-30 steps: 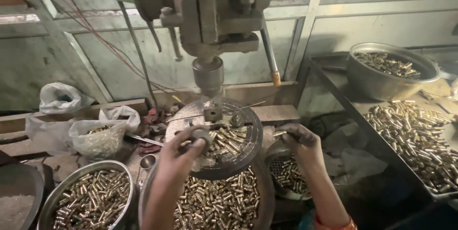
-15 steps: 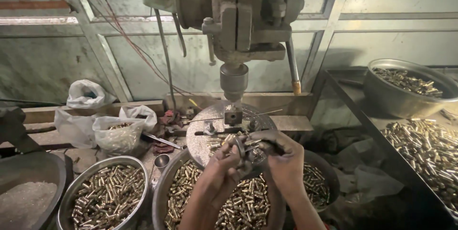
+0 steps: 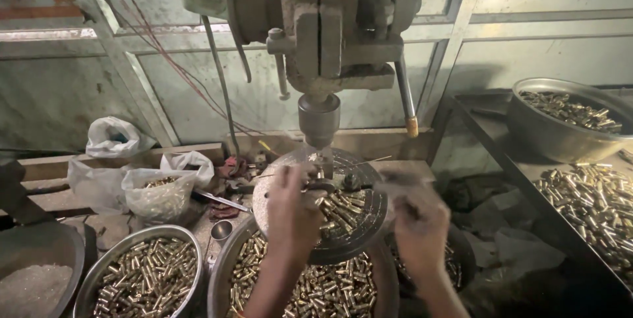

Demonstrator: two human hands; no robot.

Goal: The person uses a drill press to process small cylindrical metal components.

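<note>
Brass pieces half hidden under left hand [image 3: 295, 212], grip unreadable, right hand [image 3: 420, 224] motion-blurred, grip unclear, drill table [image 3: 359, 225]

Single head-worn view, looking forward and downward from just behind the person's raised forearms. It faces a grey metal drill press [image 3: 323, 34] standing before a pale panelled wall [image 3: 541, 54], close enough that the machine's top is cut off. The round dark metal work table [image 3: 359, 225] sits centre frame; the left hand [image 3: 293, 216] and right hand [image 3: 419, 225] enter from the bottom edge. No second view overlaps.
</note>
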